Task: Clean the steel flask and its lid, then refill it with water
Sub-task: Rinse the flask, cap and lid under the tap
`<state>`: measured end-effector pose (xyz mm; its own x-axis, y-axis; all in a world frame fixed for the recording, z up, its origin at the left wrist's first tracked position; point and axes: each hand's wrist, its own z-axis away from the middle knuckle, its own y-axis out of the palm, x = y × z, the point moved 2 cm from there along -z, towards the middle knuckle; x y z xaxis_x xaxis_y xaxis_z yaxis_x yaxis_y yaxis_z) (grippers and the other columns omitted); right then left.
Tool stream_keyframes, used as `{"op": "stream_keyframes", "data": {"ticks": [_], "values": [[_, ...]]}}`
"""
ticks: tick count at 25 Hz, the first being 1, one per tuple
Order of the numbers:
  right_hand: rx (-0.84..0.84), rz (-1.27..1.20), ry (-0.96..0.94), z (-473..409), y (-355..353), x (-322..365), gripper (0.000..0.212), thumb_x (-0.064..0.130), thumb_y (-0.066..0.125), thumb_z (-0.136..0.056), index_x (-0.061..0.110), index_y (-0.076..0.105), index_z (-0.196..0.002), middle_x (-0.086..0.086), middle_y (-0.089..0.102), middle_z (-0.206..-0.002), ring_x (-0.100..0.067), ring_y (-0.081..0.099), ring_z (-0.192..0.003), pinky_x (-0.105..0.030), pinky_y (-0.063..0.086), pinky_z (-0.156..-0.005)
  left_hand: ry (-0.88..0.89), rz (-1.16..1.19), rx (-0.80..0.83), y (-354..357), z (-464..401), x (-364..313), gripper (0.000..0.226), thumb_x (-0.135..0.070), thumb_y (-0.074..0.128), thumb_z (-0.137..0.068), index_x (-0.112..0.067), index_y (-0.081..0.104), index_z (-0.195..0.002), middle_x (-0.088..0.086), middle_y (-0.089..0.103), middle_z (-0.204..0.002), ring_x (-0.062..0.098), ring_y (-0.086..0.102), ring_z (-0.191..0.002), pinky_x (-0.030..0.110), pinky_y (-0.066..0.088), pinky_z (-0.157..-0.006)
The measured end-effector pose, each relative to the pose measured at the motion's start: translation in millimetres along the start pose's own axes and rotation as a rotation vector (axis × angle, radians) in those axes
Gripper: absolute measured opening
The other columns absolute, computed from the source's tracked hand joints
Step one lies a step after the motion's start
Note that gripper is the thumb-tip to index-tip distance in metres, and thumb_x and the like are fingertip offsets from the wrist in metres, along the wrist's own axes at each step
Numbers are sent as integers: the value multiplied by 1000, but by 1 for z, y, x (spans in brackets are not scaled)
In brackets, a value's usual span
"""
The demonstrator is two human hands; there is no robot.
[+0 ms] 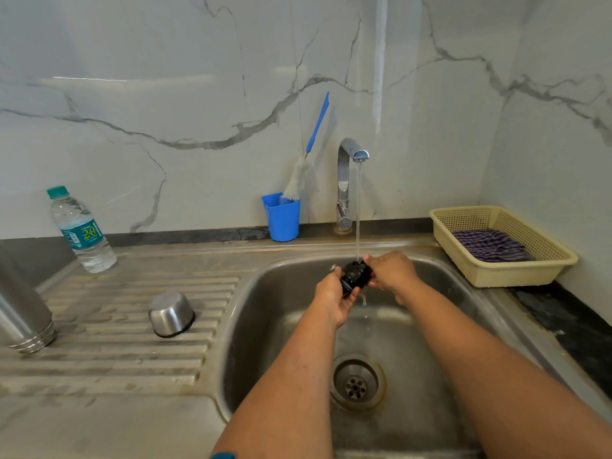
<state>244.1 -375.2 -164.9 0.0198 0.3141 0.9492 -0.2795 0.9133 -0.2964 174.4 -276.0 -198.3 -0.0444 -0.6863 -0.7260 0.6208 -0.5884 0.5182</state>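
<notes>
A black ribbed stopper lid [355, 276] sits between both hands over the sink [265, 313], directly under the stream from the tap [346, 180]. The left hand [334, 296] cradles it with curled fingers; the right hand [390, 271] grips its other end. One steel flask [23, 309] stands at the far left of the drainboard, partly cut off by the frame edge, and one steel cup lid [171, 313] lies upside down on the ridges. One blue cup [282, 216] holds a bottle brush [306, 160]. One cream basket [490, 273] on the counter holds a checked cloth [490, 244]. One plastic water bottle [81, 231] stands capped and nearly full.
</notes>
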Motion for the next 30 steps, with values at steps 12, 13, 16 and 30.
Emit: {"op": "stream_keyframes", "data": {"ticks": [12, 13, 16, 30], "values": [[77, 517, -572, 13, 0, 14, 23, 7, 50, -92, 12, 67, -106, -5, 54, -117, -19, 53, -108, -17, 36, -89, 61, 129, 32, 6, 5, -3, 30, -29, 45, -104, -2, 59, -109, 15, 65, -95, 23, 64, -87, 28, 55, -71], [101, 559, -578, 13, 3, 14, 26, 11, 52, -91, 10, 65, -113, -5, 52, -121, -19, 51, -111, -15, 32, -90, 66, 164, 41, 7, 4, -3, 32, -27, 44, -104, 0, 57, -115, 15, 64, -96, 24, 64, -89, 30, 56, -74], [104, 677, -603, 11, 11, 13, 34, 27, 66, -86, 5, 60, -112, -7, 52, -112, -15, 50, -97, -16, 32, -82, 85, 195, 57, 8, 4, -2, 31, -20, 43, -105, 4, 55, -120, 16, 64, -93, 19, 67, -72, 29, 59, -61], [88, 346, -673, 12, -2, 15, 28, 23, 79, -74, 28, 52, -83, 6, 64, -93, -17, 65, -74, -39, 56, -68, 77, 336, 133, 7, 6, -13, 33, -23, 45, -103, 7, 53, -115, 24, 63, -102, 29, 65, -95, 36, 60, -70]]}}
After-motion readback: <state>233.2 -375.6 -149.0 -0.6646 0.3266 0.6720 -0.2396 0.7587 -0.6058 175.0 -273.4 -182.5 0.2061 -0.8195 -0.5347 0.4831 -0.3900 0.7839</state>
